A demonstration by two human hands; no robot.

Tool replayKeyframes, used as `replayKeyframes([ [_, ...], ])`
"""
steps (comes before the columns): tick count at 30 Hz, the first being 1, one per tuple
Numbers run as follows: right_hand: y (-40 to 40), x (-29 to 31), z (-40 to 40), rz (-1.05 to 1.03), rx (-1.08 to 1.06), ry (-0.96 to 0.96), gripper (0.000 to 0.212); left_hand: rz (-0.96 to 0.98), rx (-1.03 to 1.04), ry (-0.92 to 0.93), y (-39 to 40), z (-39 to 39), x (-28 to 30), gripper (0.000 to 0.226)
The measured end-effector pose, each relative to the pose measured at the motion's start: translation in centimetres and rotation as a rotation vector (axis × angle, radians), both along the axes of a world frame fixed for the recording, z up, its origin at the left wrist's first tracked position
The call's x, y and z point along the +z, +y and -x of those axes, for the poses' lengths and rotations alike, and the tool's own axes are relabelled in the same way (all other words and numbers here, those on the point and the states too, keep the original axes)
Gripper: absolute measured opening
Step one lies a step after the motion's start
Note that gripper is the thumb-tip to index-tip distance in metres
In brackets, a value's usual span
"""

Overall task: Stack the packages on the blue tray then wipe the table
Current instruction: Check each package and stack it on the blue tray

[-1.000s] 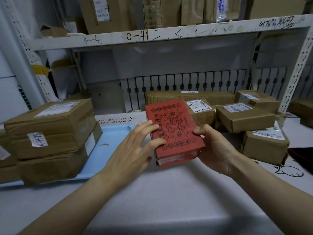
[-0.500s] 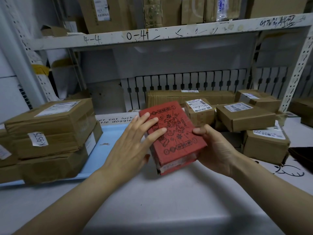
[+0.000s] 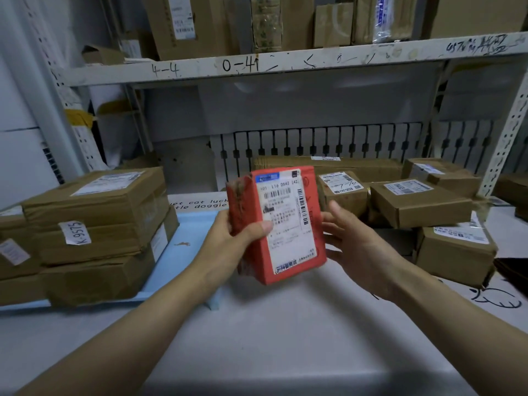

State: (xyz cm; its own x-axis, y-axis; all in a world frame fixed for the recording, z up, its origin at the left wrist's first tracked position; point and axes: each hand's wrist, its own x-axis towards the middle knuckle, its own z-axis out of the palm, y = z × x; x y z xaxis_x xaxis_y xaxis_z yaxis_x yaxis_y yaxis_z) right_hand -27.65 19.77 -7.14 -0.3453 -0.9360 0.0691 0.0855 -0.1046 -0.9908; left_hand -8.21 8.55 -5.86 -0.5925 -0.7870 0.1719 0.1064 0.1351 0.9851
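Note:
A red package [image 3: 288, 224] with a white shipping label facing me is held upright above the white table [image 3: 271, 332]. My left hand [image 3: 234, 238] grips its left edge, thumb across the label. My right hand [image 3: 351, 241] is at its right side with fingers spread; whether it touches the package I cannot tell. The blue tray [image 3: 188, 238] lies to the left, carrying a stack of brown cardboard packages [image 3: 97, 232]. More brown packages [image 3: 420, 204] sit on the table to the right.
A long flat carton [image 3: 328, 167] lies at the back against a slotted white panel. A shelf board [image 3: 285, 64] loaded with boxes hangs overhead, with a perforated upright [image 3: 505, 138] at right. A dark object [image 3: 511, 270] lies at the right edge.
The red package has been flipped over: its printed red face showed before, now the labelled side faces me and it stands upright. My left hand moved from on top to gripping its left edge.

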Motion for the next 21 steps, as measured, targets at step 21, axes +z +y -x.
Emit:
replayKeyframes([
  [21, -11.1, 11.1, -14.0, 0.021, 0.253, -0.097, 0.063, 0.182, 0.208, 0.016, -2.7, -15.0, 10.9, 0.067],
])
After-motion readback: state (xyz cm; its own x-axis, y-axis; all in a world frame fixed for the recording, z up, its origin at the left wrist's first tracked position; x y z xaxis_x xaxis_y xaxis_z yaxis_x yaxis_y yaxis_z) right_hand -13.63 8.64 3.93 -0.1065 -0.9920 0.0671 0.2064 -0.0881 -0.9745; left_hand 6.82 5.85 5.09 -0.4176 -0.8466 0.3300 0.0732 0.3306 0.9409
